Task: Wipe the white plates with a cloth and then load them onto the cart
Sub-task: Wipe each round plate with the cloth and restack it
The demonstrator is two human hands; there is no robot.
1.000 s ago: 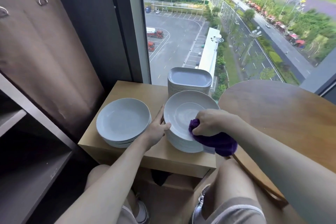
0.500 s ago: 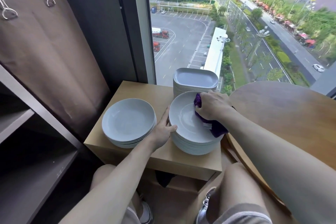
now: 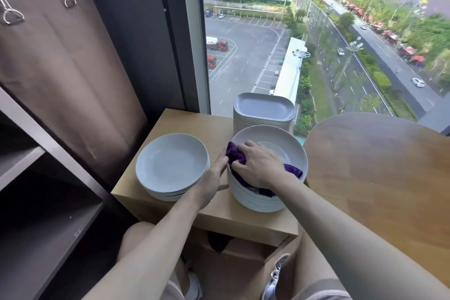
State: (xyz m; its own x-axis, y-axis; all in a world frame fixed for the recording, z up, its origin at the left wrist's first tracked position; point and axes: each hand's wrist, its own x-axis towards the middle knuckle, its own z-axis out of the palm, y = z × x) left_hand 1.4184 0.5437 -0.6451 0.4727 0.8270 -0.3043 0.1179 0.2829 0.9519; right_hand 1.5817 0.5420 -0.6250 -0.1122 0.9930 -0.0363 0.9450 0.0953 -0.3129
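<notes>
Head view, wiping stage. My right hand [image 3: 258, 165] is bunched around the purple cloth [image 3: 235, 153] and presses it into the top plate [image 3: 280, 134] of the near stack, towards its left rim. My left hand [image 3: 211, 182] lies flat-fingered against that stack's side, bracing it and holding nothing. A second round stack [image 3: 170, 165] sits just beside it on the side table [image 3: 185, 119], with the square plates [image 3: 263, 109] behind. I judge the task to be at an early stage: one plate is being wiped and many are left. The dark shelving [image 3: 48, 226] at left may be the cart, and its visible shelves hold no plates. No writing is legible; a distant red sign outside the window is too small to read.
</notes>
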